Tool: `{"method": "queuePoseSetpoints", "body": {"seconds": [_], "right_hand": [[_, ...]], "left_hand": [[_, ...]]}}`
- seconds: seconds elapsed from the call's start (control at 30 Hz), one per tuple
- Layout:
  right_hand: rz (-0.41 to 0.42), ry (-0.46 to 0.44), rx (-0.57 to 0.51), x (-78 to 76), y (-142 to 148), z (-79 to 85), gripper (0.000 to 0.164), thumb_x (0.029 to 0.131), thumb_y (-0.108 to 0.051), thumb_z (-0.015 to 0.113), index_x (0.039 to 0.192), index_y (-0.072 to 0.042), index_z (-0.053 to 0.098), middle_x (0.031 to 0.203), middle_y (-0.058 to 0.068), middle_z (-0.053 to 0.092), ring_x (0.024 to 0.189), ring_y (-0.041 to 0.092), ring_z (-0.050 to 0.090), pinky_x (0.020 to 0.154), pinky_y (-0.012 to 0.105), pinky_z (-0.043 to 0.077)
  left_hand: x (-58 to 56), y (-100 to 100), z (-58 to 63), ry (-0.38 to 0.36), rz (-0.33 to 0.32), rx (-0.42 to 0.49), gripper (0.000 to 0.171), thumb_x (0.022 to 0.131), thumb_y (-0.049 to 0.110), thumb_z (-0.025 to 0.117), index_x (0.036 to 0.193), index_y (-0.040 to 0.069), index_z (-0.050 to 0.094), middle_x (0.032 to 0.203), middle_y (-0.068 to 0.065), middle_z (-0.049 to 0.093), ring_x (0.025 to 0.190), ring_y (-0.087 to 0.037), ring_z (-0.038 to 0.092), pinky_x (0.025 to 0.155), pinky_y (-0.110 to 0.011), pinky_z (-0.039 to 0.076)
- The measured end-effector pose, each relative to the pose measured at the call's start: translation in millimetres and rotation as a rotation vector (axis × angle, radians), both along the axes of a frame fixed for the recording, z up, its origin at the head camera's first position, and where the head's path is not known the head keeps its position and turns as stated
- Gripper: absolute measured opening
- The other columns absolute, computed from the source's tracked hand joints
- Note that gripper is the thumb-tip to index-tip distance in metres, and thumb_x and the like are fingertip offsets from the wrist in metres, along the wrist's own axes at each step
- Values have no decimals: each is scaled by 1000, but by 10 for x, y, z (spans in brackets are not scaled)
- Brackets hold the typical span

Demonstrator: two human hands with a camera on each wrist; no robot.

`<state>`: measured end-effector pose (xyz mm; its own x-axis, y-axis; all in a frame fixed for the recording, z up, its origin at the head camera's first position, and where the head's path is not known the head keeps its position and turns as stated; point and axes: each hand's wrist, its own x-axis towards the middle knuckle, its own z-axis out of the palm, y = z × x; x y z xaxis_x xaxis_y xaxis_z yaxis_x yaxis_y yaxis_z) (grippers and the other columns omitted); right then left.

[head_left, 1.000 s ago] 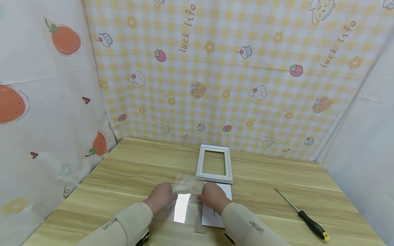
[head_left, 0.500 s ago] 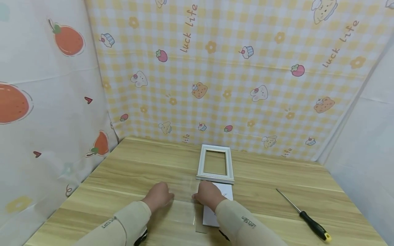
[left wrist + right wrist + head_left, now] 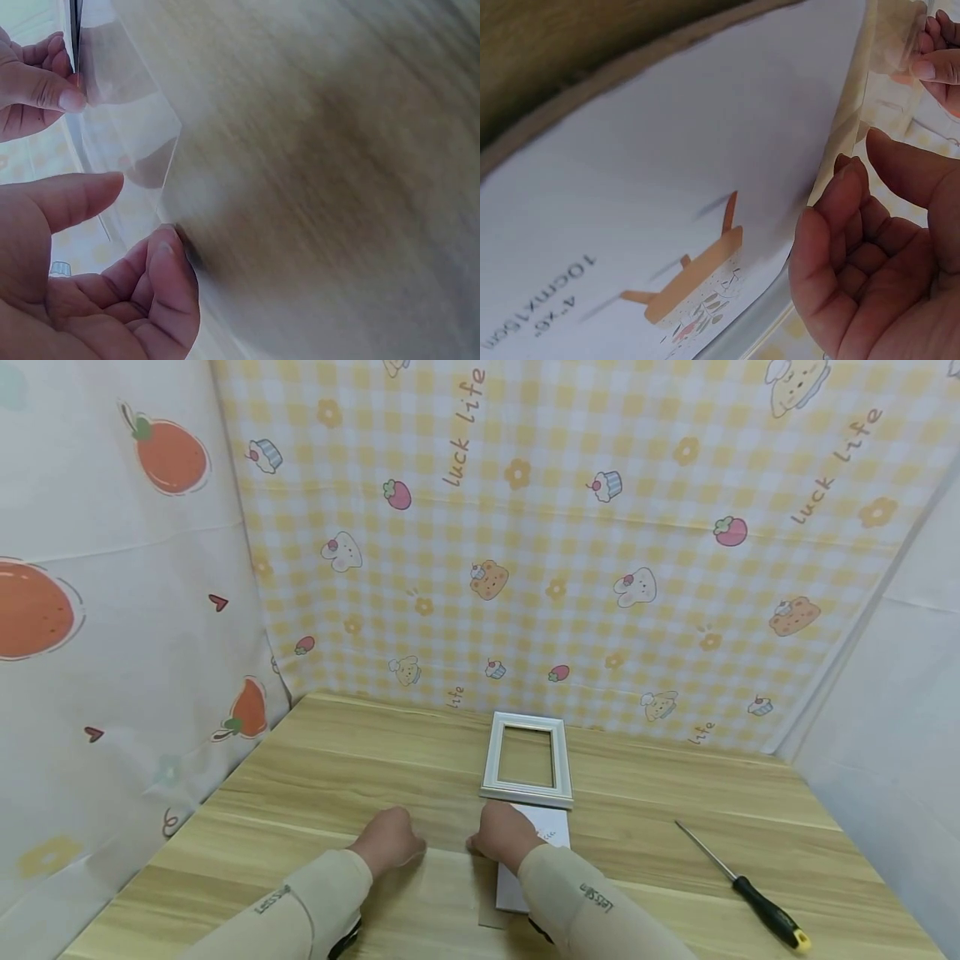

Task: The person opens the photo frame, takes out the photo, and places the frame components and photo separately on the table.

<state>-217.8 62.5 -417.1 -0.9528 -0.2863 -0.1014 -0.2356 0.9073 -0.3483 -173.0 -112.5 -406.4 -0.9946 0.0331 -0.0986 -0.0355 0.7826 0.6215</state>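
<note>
Between both hands is a clear plastic-looking sheet [image 3: 124,120], almost invisible over the wood in the head view. My left hand [image 3: 391,841] holds its left edge with curled fingers; in the left wrist view the thumb and forefinger stand either side of that edge. Opposite, my right hand [image 3: 502,837] grips the right edge, its wrist and sleeve covering part of a white card [image 3: 550,825]. In the right wrist view the card [image 3: 705,142] shows a printed bench, leaves and size lettering. Behind it lies a white picture frame [image 3: 491,760] with an open middle.
A screwdriver [image 3: 768,912] with a black and yellow handle lies at the right of the wooden table [image 3: 337,743]. Below the card a thin brownish board edge [image 3: 491,917] sticks out. Patterned cloth [image 3: 420,527] hangs behind and at both sides.
The sheet has tilted, so its bright reflection is gone and it appears flatter over the table. My right hand has shifted slightly left. The frame, card and screwdriver stay in place.
</note>
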Motion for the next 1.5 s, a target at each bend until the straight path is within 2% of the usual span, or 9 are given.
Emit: {"method": "queuePoseSetpoints", "body": {"seconds": [0.17,0.33,0.5,0.87,1.07,1.37,1.5], "right_hand": [[-1,-15,12,-5,-18,6,41,80,-23,77,54,-11,47,53,-2,40,50,14,37,49,29,35],[-2,-25,5,-8,-26,-8,42,81,-23,77,54,-12,46,53,-3,38,49,13,36,49,29,34],[-10,-33,13,-1,-32,2,43,81,-23,78,54,-12,46,53,-2,38,50,14,37,49,29,34],[-18,-43,33,15,-60,49,38,79,-23,79,57,-10,51,56,-1,43,52,14,39,50,31,35],[-13,-36,36,-3,-59,36,35,78,-22,80,58,-9,54,57,-1,45,53,15,40,51,32,36],[-2,-28,47,-14,-57,51,33,77,-20,81,58,-9,55,58,0,49,53,15,41,52,32,38],[1,-16,69,-19,-55,48,34,77,-21,80,58,-9,55,59,0,51,53,15,41,53,32,40]], "left_hand": [[-20,6,4,-17,3,-29,25,77,8,73,63,5,52,58,-2,48,54,-15,42,52,-26,37],[-39,11,-31,-21,6,-36,32,75,10,74,55,9,49,52,3,40,50,-12,36,49,-23,32],[-55,21,-58,-23,3,-42,34,75,9,75,52,10,50,46,3,45,45,-9,37,47,-21,32],[-59,8,-31,-16,1,-81,38,74,12,79,56,11,45,55,2,41,53,-14,38,51,-25,33],[-64,18,-50,-16,3,-74,42,74,12,79,54,12,42,51,4,37,50,-12,35,49,-24,31],[-58,42,-52,8,-10,-95,35,74,14,79,52,8,53,47,2,48,48,-12,41,50,-25,36],[-56,52,-44,14,-15,-124,38,74,15,80,53,9,49,50,2,44,51,-13,40,51,-26,36]]}}
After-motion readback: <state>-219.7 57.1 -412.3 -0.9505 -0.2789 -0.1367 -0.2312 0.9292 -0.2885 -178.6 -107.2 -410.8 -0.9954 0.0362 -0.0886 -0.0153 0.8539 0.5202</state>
